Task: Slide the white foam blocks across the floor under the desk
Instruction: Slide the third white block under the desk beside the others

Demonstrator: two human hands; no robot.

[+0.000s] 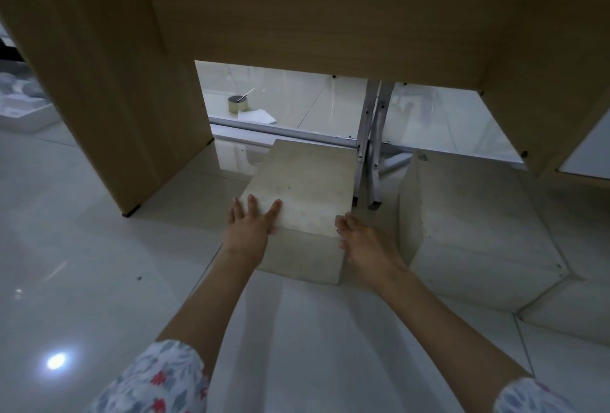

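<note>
Two white foam blocks stand on the glossy tiled floor beneath a wooden desk (317,9). The nearer block (303,188) lies in the middle, its far end under the desk. My left hand (251,227) rests flat on its near left top corner, fingers spread. My right hand (363,244) presses against its near right corner, fingers curled around the edge. The second, larger block (472,214) stands to the right, untouched, with a narrow gap between the two blocks.
The desk's side panel (109,98) stands on the left and another panel (544,108) on the right. Folded white metal legs (373,148) and a rail lie behind the blocks. Beyond are a tape roll (237,103) and paper (257,116). A white tray (23,112) sits far left.
</note>
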